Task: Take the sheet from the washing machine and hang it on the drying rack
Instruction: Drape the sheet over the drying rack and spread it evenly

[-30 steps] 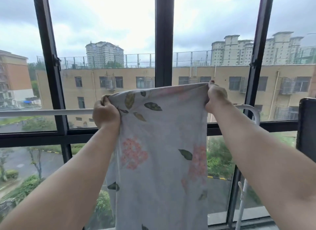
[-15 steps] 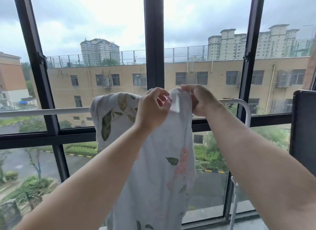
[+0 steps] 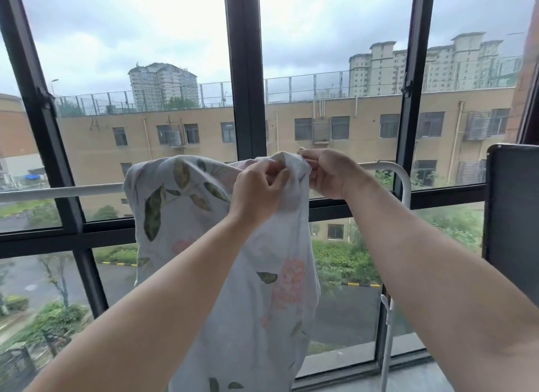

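Fingers of the left hand (image 3: 258, 191) curled into a pinch on the bunched top edge of the sheet (image 3: 242, 289). The right hand (image 3: 328, 174), just beside it, pinched the same gathered edge between thumb and fingertips. Both grips sat close together at the height of the drying rack (image 3: 61, 191), whose white rail ran behind the cloth; whether the fold lay fully over that rail could not be told. Below the hands the sheet hung limp between the forearms, creased and folding on itself. It looked soft and light, likely damp and clingy, so it would sag wherever unsupported. Holding it along the top hem, hands drawn apart, seemed the best way to spread it. Behind stood the dark window frame (image 3: 246, 100).
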`<state>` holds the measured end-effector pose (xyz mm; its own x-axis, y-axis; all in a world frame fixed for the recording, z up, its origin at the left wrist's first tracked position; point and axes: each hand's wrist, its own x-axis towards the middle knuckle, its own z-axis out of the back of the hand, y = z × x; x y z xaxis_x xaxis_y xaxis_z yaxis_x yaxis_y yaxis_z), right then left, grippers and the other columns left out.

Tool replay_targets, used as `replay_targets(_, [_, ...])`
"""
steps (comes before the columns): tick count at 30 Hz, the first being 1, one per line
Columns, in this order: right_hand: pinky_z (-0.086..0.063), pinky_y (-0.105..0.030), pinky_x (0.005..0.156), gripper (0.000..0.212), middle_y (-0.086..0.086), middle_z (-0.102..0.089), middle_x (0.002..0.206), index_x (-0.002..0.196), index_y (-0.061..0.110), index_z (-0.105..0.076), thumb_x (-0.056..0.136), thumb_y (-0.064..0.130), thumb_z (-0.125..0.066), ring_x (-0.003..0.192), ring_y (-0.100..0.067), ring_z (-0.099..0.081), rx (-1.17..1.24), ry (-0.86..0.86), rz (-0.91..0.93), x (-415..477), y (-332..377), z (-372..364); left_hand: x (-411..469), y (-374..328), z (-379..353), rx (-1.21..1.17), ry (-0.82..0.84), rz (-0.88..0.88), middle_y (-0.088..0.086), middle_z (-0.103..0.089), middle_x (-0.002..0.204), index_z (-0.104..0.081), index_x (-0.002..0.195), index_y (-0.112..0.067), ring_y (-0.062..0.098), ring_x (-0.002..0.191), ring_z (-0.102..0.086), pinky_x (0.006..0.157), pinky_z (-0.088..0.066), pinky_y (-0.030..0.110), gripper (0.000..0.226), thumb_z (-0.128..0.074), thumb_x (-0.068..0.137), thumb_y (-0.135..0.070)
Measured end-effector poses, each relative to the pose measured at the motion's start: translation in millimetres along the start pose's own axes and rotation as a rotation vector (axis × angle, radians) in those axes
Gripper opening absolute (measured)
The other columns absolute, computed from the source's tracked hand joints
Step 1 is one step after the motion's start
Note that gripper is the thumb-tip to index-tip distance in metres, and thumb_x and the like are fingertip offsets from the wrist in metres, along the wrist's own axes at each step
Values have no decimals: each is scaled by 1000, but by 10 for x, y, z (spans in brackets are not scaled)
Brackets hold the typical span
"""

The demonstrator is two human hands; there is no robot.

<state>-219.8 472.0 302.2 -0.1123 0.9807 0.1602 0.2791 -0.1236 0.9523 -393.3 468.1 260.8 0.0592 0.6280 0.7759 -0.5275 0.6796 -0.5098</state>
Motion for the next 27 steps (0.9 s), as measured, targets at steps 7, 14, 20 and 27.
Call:
replay_targets(7, [-40, -15, 34, 41, -16, -73, 94, 123, 0, -63, 94, -20, -42, 55, -14, -68, 2, -18, 84, 13, 75, 74, 9, -182, -116, 10, 49, 10, -13, -69, 75, -73, 87, -25, 0, 76, -61, 69, -51, 24, 44, -63, 81, -67])
replay_targets(14, [-48, -20, 52, 26, -1, -78, 102, 109, 17, -76, 84, 10, -79, 75, -10, -69, -329, -129, 246, 194, -37, -14, 75, -104, -77, -133, 97, 264, 0, -73, 77, -74, 86, -19, 16, 72, -67, 61, -54, 23, 23, -56, 82, -5])
replay_targets(20, [-41, -24, 56, 40, 8, -60, 61, 66, 24, -64, 98, 47, -58, 60, -11, -57, -935, -69, 334, 443, 0, -513, 283, -72, 449, -651, -114, 580, 16, -70, 75, -76, 74, -11, 33, 76, -67, 72, -59, 43, 43, -37, 73, 9])
replay_targets(27, [-53, -29, 66, 19, -11, -64, 90, 106, 2, -68, 90, 8, -59, 74, -24, -59, -1224, 53, 94, 635, 184, -1147, 271, 163, 1031, -415, -317, 559, 6, -71, 82, -71, 77, -18, 24, 82, -69, 85, -59, 45, 12, -74, 87, -23])
